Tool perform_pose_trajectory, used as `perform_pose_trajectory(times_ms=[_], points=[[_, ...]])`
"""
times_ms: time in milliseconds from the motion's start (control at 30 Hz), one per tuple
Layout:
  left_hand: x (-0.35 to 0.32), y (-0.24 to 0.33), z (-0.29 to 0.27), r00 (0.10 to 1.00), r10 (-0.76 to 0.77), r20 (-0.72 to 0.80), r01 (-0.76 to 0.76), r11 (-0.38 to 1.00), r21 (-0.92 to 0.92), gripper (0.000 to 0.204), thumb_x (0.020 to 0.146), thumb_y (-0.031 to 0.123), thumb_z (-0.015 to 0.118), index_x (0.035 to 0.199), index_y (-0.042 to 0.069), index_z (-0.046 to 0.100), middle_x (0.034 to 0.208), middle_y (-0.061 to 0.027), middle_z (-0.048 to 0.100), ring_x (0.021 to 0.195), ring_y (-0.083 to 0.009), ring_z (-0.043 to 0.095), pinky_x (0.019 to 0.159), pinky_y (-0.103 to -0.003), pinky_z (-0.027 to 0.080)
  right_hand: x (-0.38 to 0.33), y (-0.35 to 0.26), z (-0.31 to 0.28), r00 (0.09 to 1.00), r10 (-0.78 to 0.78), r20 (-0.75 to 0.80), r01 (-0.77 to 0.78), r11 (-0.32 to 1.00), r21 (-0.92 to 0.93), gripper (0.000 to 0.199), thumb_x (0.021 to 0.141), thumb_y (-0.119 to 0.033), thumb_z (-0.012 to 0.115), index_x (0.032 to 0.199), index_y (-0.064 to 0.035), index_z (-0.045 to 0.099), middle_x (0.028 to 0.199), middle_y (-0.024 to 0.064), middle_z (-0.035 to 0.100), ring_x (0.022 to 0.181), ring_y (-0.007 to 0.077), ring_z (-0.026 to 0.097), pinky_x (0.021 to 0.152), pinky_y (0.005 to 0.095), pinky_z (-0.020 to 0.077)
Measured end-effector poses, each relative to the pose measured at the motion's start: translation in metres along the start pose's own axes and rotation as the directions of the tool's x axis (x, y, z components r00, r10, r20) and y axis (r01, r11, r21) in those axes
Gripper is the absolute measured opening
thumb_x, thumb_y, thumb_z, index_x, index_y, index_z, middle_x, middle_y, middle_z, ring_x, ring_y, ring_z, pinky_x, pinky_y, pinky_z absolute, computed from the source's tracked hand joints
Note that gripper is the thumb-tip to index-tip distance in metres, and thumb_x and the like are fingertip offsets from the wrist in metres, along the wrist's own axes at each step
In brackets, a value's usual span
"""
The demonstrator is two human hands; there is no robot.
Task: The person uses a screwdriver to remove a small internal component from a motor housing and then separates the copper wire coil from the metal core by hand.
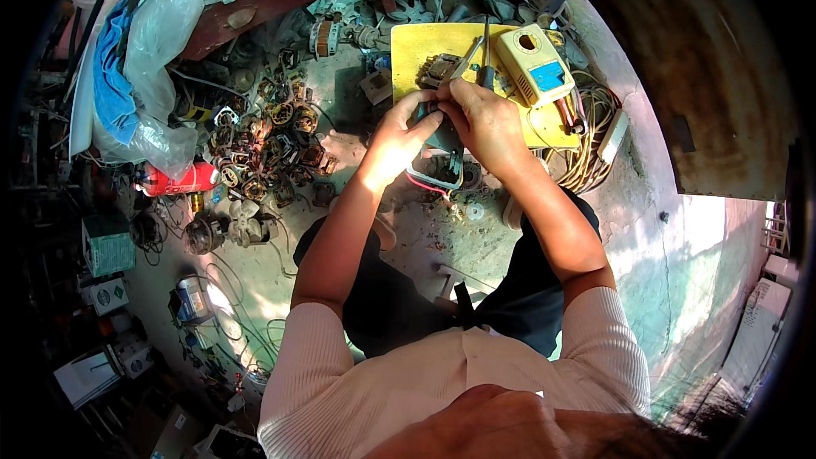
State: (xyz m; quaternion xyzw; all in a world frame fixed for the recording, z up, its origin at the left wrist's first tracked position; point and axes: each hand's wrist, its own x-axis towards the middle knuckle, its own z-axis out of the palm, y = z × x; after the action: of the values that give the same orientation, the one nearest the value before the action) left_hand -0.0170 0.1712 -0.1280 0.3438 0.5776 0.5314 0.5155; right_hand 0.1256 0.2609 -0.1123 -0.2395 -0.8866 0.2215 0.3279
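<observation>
My left hand (396, 143) and my right hand (489, 126) meet over the near edge of a yellow board (412, 44). The fingers of both pinch together at a small dark piece, mostly hidden by the fingertips, whose kind I cannot make out. Just under the hands hangs or rests a pale-rimmed frame (448, 184) with dark parts inside and a pink-red wire. Beyond my right hand a screwdriver (486, 76) lies on the board, beside a metal part (439, 68). A yellow plastic housing (534, 66) with a round hole and a blue panel lies to its right.
Several coils and motor parts (276, 132) are heaped on the floor at left, near a red bottle-shaped object (177, 178) and fan-bladed motors (248, 225). A cable bundle (591, 166) lies right of the board. Plastic bags (161, 59) and a blue cloth (115, 76) hang at far left.
</observation>
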Motion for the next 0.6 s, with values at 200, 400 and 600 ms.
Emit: perform_pose_trajectory(times_ms=[200,400,600], points=[[0.002,-0.002,-0.01,0.997,-0.053,0.058,0.051,0.998,0.027,0.031,0.097,0.02,0.059,0.124,0.008,0.055,0.112,0.0007,0.06,0.086,-0.0062,0.059,0.056,-0.021,0.049,0.007,0.002,-0.008,0.972,0.215,-0.095,-0.17,0.921,0.351,0.013,0.086,-0.012,0.068,0.092,-0.007,0.058,0.083,0.0105,0.068,0.069,0.0287,0.066,0.061,0.037,0.051],[0.001,0.008,-0.044,0.996,-0.076,0.055,0.073,0.996,0.042,0.026,0.097,0.016,0.058,0.122,0.009,0.056,0.098,0.0014,0.06,0.073,-0.0043,0.056,0.049,-0.019,0.043,0.012,0.039,-0.035,0.907,0.417,0.054,-0.416,0.909,-0.019,0.017,0.086,-0.02,0.069,0.092,-0.0071,0.061,0.082,0.0114,0.069,0.077,0.0305,0.067,0.067,0.0389,0.05],[0.001,0.011,-0.049,0.997,-0.068,0.049,0.07,0.996,-0.049,0.03,0.096,0.014,0.058,0.126,0.009,0.053,0.108,0.0009,0.059,0.087,-0.0054,0.055,0.057,-0.021,0.045,0.011,0.041,-0.022,0.91,0.399,0.111,-0.412,0.902,0.127,0.03,0.086,-0.028,0.072,0.103,-0.004,0.065,0.086,0.0129,0.07,0.077,0.0248,0.066,0.071,0.0357,0.0501]])
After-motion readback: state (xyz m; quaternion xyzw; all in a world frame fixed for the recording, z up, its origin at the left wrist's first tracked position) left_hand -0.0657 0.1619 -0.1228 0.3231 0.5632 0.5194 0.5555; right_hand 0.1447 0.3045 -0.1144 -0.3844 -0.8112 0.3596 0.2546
